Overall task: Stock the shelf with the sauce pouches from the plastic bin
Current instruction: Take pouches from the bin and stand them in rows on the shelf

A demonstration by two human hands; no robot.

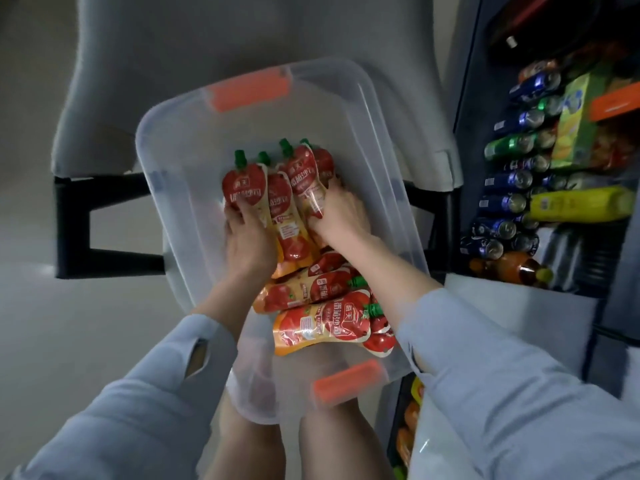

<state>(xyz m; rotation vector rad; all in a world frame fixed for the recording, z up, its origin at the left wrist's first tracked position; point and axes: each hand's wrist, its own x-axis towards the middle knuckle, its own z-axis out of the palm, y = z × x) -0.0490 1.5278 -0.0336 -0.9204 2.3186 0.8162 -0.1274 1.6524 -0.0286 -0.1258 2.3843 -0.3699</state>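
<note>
A clear plastic bin (173,140) with orange handle clips rests on a grey chair below me. Inside it lie several red and orange sauce pouches with green caps. My left hand (247,240) grips the leftmost pouch (244,183) of an upright bunch. On the other side of that bunch, my right hand (337,213) clasps the right pouches (304,174). One pouch (287,220) stands between the two hands. More pouches (322,323) lie flat in the near half of the bin.
The shelf (540,188) stands at the right, filled with drink cans, a yellow bottle (581,202), an orange bottle (512,268) and a green box (575,123). The grey chair (180,46) has black armrests. My bare legs show under the bin.
</note>
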